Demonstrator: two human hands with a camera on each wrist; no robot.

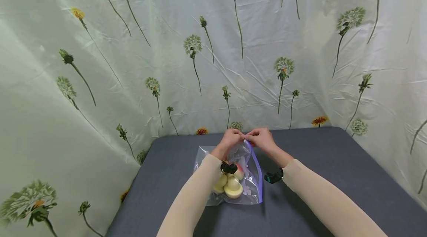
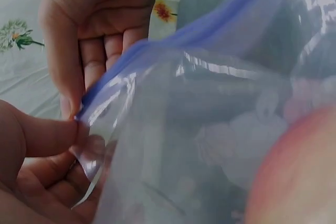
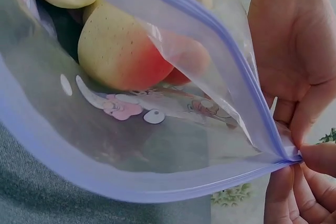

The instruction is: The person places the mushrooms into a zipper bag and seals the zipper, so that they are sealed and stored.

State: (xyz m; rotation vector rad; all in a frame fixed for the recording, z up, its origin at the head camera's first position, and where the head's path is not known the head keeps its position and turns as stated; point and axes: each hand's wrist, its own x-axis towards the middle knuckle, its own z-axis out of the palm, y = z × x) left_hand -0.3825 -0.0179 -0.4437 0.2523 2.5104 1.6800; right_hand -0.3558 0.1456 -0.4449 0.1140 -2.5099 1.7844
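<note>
A clear zip bag (image 1: 251,194) with a purple zip strip (image 1: 258,170) lies on its side on the table, holding several yellow fruits (image 1: 233,187) blushed with red. At the far end of the strip, my left hand (image 1: 231,139) pinches the bag's corner between thumb and fingers. Right beside it, the right hand (image 1: 262,139) pinches the same corner, with the thumbs meeting in the left wrist view. In the right wrist view the bag's mouth gapes between its two purple edges, narrowing to the pinched corner. Pink printed figures (image 3: 123,107) decorate the plastic.
The dark grey table (image 1: 173,170) stretches to both sides of the bag. A pale curtain (image 1: 213,107) printed with dandelions hangs behind the table and along its sides. Each wrist wears a black strapped device (image 1: 273,176).
</note>
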